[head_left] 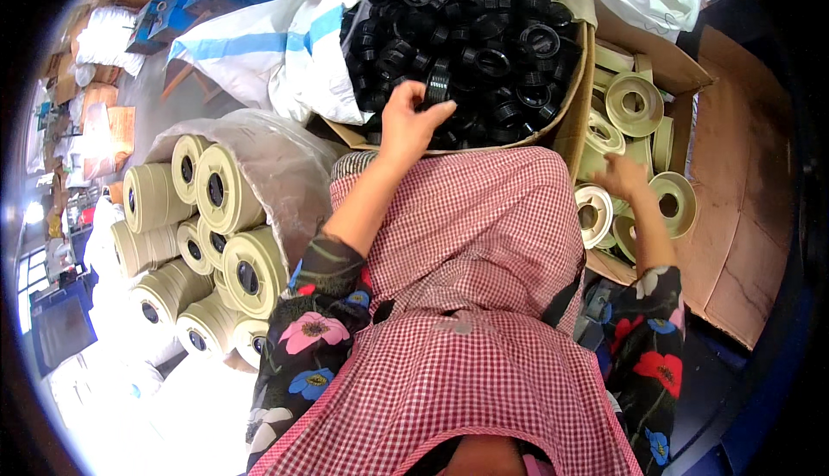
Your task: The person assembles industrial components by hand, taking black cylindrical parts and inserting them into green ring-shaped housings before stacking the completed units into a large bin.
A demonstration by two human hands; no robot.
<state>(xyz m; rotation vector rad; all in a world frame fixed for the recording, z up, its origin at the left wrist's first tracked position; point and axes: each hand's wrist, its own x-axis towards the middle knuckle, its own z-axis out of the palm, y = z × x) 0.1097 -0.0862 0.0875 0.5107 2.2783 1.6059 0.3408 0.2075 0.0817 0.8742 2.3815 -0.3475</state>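
Your hands work two boxes of rings, seen from your head.

Your left hand (413, 123) pinches a black ribbed ring (438, 85) at the near edge of the cardboard box (577, 87) heaped with black rings. Your right hand (623, 175), fingers loosely spread, rests on cream spools (635, 103) in the side box. Bagged cream rolls (226, 208) lie left on the floor.

This looks like a small workshop or packing floor: a cardboard box heaped with black ribbed plastic rings (471, 35), another open cardboard carton of cream plastic spools (635, 100), stacked cream spools in a clear plastic bag (216, 217), white woven sacks (276, 44) and flattened cartons around.
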